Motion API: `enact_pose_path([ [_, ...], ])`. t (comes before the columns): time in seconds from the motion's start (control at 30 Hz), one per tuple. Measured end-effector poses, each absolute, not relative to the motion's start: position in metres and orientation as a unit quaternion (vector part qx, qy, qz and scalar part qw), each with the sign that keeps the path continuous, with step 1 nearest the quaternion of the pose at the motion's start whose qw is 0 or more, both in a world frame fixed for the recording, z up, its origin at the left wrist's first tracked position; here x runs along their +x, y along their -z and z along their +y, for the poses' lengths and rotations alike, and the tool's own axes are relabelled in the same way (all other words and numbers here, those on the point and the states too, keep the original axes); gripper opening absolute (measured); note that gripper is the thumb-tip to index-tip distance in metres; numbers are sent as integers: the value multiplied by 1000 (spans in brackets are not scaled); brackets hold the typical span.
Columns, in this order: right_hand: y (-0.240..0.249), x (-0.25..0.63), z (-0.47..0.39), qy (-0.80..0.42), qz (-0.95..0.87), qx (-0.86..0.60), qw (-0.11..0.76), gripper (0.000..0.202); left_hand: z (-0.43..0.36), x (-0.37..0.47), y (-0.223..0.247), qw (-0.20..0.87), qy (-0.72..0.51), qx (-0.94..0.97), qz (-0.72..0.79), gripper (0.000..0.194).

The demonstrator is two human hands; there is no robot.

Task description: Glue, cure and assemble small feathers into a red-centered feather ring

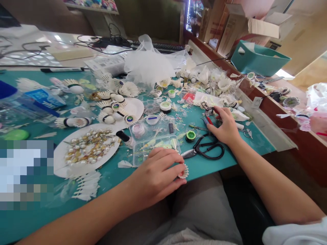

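My left hand (159,173) is closed near the table's front edge. Its fingers wrap a cut-down shuttlecock (185,172), with a ring of short white quill stubs and red inside; the rest is hidden by the fingers. Farther right, my right hand (226,126) has its thumb and forefinger around pliers (208,118) with red on the handle and a metal head pointing away. Just in front of that hand lie black-handled scissors (211,149), blades toward my left hand. A small open pot of green (190,136) stands between the hands.
A clear compartment box (155,137) and a dark-capped bottle (124,136) stand left of centre. White plates (60,170) carry beads and cut shuttlecocks. White tulle (149,64) lies behind. A teal basket (260,59) stands at the back right, past a raised wooden ledge (268,115).
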State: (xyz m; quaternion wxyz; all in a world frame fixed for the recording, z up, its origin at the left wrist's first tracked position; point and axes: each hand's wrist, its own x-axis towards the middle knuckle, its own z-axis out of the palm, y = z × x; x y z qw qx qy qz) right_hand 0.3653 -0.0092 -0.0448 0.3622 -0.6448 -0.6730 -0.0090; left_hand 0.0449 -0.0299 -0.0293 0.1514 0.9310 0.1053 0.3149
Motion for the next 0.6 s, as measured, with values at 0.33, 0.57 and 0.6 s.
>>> enact_pose_path([
  [0.33,44,366,-10,6,-674,-647,357,68,-31,40,33,88,-323,934,129,15],
  [0.57,42,366,-11,12,-672,-649,355,67,-30,38,32,91,-326,932,131,18],
  [0.6,42,366,-11,12,-671,-650,356,67,-30,38,32,89,-329,931,129,19],
])
